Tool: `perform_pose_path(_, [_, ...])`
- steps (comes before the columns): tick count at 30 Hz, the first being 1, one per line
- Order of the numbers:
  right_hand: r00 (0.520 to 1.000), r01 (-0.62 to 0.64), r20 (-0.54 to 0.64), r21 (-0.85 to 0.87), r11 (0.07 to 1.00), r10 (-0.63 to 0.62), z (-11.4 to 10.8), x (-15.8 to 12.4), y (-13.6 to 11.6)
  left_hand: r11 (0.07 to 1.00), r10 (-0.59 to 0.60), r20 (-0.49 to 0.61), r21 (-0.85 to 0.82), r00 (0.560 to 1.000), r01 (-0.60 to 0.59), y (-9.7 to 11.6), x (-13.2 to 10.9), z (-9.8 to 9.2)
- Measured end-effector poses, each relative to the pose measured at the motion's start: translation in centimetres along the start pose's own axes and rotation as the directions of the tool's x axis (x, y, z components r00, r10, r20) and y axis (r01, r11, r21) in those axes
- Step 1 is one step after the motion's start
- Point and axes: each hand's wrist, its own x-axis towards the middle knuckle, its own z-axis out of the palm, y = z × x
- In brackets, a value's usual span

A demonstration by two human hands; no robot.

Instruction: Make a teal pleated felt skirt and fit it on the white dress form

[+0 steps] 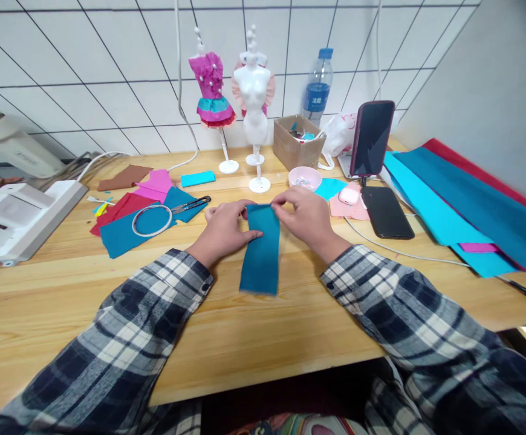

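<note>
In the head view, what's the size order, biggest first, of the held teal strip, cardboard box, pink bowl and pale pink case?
1. Teal strip, nearer the camera
2. Cardboard box
3. Pink bowl
4. Pale pink case

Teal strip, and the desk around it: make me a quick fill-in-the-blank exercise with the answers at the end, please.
1. The left hand holds the left side of the teal strip, and the right hand holds its ____ side.
2. The white ring lies nearer to the ____ hand.
3. The plastic bottle by the wall has a ____ cap.

Missing words: right; left; blue.
</note>
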Motion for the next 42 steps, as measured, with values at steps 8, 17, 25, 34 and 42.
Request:
perform_pose_path(8, [0.908, 0.369, 0.217, -0.009, 0.929, -0.359, 0.7, -0.5, 0.4, 0.957, -0.251, -0.589, -0.032, 0.768, 0.288, -4.3, 0.7, -2.1])
perform_pose_path(17, [0.838, 0.369, 0.358, 0.187, 0.911, -0.412, 1.3, -0.6, 2.7, 0.949, 0.293, -0.009, 0.121, 0.956, -0.290, 1.1, -3.0, -0.9])
perform_pose_path(25, [0.868, 0.228, 0.362, 0.316, 0.921, -0.340, 1.8, -0.6, 3.2, 0.890, 0.308, 0.059, 0.333, 0.949, -0.310, 1.5, -3.0, -0.3])
perform_pose_path(34, [0.870, 0.141, 0.425, 0.270, 0.952, -0.250, 1.1, -0.5, 2.5, 0.910, 0.289, 0.073, 0.289, 0.954, -0.298, 1.5, -3.1, -0.4])
perform_pose_path(42, [0.876, 0.089, 0.454, 0.185, 0.979, -0.165, 1.2, -0.5, 1.7, 0.951, 0.202, 0.072, 0.224, 0.977, -0.213, 1.8, -3.2, -0.7])
